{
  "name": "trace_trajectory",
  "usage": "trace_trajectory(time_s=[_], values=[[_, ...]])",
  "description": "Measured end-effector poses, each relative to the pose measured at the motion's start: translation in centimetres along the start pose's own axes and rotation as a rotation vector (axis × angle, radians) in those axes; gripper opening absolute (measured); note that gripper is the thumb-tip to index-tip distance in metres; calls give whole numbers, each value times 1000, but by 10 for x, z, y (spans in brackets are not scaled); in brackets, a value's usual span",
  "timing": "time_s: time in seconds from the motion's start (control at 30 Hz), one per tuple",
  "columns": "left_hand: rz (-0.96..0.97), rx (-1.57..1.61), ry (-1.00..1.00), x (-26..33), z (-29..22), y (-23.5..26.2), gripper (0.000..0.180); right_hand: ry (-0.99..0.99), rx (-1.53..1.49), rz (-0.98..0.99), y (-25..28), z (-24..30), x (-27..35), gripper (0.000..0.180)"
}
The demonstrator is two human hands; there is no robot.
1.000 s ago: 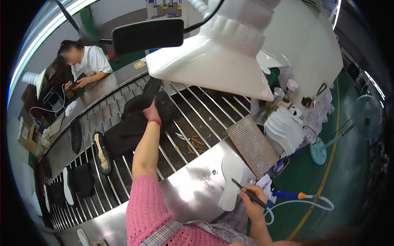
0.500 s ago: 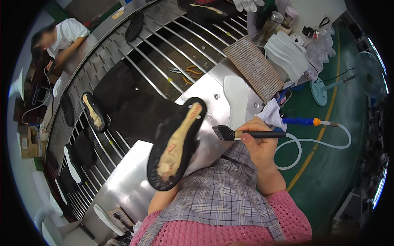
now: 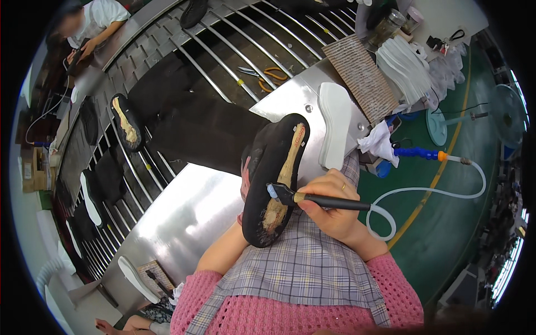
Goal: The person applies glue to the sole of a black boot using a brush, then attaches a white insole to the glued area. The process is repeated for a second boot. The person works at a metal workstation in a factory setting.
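R hand [image 3: 335, 219]: grip closed round brush [image 3: 339, 202], tip at boot [image 3: 258, 151] sole [image 3: 286, 170]. L hand [image 3: 244, 177]: grip, partly hidden, closed on boot above tabletop's [image 3: 192, 204] near edge. Est.: 1 sole part-brushed; remaining coverage unclear.

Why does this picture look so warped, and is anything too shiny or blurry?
Head view: fisheye distortion curves the yellow floor line and leaves the corners black; head view: glare whitens parts of the metal tabletop; head view: the co-worker's head is blurred, while the black shoe and brush look fairly clear.
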State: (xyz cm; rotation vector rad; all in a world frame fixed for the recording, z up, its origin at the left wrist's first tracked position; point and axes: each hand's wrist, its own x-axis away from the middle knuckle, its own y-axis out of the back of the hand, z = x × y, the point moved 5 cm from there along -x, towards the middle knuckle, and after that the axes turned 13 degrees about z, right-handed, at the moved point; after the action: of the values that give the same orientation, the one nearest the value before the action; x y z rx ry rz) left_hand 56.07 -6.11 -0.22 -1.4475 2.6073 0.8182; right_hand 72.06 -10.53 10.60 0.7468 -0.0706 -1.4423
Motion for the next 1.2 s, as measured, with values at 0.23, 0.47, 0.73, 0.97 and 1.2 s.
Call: trace_trajectory(time_s=[0.23, 0.47, 0.73, 0.97, 1.2], values=[[30, 28, -3, -4, 0, -3, 36, 165, 419, -81, -7, 9, 2, 30], [102, 14, -20, -18, -1, -9, 35, 81, 165, -13, 8, -16, 3, 23], [-62, -125, 28, -5, 36, -28, 37, -44, -149, -37, 6, -37, 8, 12], [-209, -323, -128, 16, 57, -33, 33, 76, 278, -104, 9, -37, 12, 20], [-140, -448, -139, 4, 32, -32, 35, -374, -219, -112, 31, -89, 4, 10]])
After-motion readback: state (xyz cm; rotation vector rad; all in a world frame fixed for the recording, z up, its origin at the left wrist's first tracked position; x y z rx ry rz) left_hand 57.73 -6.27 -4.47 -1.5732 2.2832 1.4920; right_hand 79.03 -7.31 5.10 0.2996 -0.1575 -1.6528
